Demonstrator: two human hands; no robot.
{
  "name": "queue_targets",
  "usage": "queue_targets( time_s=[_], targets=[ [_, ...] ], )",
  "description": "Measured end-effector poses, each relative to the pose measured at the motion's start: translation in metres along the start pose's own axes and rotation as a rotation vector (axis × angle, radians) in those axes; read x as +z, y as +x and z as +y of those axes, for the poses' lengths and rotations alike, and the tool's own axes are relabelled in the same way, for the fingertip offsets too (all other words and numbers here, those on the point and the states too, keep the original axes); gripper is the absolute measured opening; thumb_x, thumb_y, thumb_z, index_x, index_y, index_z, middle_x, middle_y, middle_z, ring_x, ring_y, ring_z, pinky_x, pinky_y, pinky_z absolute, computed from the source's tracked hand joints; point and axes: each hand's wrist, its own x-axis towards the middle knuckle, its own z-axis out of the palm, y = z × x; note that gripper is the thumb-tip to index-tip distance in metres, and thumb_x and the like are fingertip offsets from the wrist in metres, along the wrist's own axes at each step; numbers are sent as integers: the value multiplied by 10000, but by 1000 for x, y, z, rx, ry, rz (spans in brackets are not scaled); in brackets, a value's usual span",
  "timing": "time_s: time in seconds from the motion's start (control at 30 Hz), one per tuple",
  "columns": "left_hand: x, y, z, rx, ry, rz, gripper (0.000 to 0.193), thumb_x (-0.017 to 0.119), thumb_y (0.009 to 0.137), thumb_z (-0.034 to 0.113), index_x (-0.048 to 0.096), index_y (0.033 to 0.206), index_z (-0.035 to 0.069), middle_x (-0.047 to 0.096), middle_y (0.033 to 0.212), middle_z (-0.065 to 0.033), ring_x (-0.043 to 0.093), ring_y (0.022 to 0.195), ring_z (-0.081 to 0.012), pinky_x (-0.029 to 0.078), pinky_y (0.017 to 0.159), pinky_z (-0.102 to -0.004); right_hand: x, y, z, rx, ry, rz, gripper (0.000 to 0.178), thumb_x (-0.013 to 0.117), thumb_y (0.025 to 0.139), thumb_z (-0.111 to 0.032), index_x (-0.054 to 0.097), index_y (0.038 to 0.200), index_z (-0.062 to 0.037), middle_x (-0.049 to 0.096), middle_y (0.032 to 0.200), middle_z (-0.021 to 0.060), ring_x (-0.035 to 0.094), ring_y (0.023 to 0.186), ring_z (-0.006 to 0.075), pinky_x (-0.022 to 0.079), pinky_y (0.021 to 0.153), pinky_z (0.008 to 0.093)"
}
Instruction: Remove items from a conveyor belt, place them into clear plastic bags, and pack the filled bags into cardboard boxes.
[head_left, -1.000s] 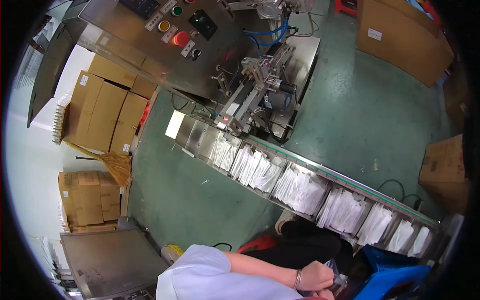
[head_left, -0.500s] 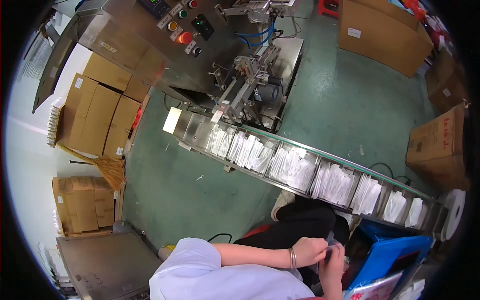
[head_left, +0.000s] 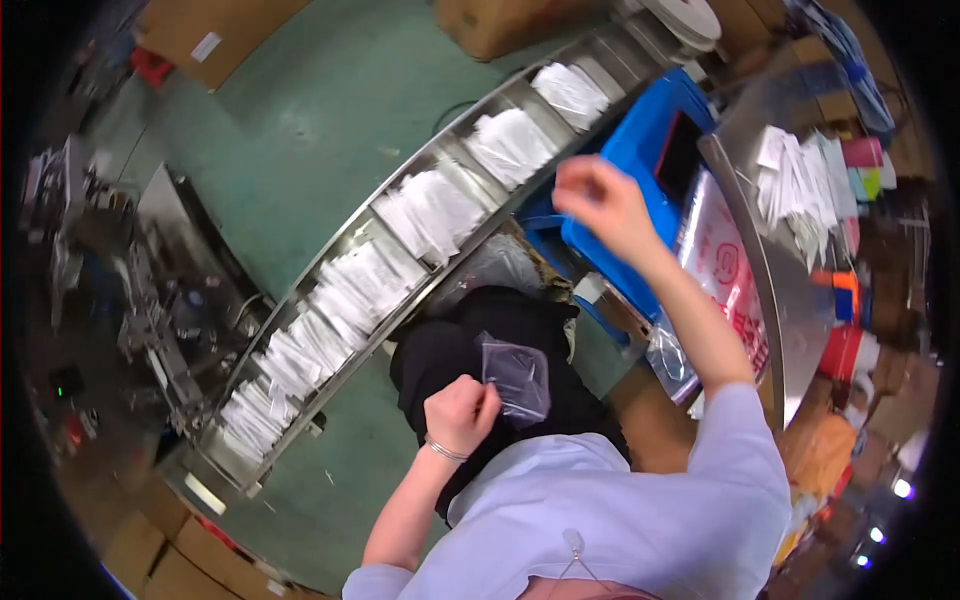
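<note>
Plastic film, clear and thin, is formed into the small squarish bag [head_left: 522, 378] that is pinched near its edge by the clenched left hand [head_left: 460, 415]; because it seems to be gripped at one side only, it could be dropped or creased if that hold were eased. The right hand [head_left: 600, 205] is blurred, its fingers curled, and whether anything is grasped cannot be told; by a careless swing, the blue plastic container [head_left: 648, 185] just beside it could be knocked, or the flat white packets [head_left: 510, 145] to its left disarranged. The bag is held just right of the left hand, above the black-trousered lap [head_left: 440, 350], well apart from the right hand.
</note>
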Motion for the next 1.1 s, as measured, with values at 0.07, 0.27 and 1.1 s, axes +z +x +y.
queue_targets(
  time_s=[0.07, 0.27, 1.1],
  targets=[
    [14, 6, -12, 118, 70, 16, 267, 640, 655, 31, 408, 525, 62, 413, 495, -82, 437, 394, -228, 332, 364, -316, -32, 47, 36, -131, -406, 229, 486, 723, 701, -199, 522, 1096, 0, 549, 1071, 117, 553, 968, 201, 473, 787, 299],
    [29, 3, -20, 195, 77, 77, 287, 626, 630, 16, 374, 513, 87, 389, 469, -49, 411, 362, -210, 312, 337, -297, -95, 170, 101, 200, -655, 148, 899, 779, 547, -400, 401, 1234, 40, 483, 1183, 221, 485, 1087, 310, 396, 917, 351],
    [27, 41, -31, 132, 149, 61, 267, 615, 663, 31, 389, 525, 69, 400, 477, -60, 419, 369, -225, 323, 348, -304, -72, 199, 107, 225, -707, -5, 548, 770, 509, -232, 577, 964, 4, 607, 991, 192, 584, 928, 300, 458, 805, 363]
  ],
)
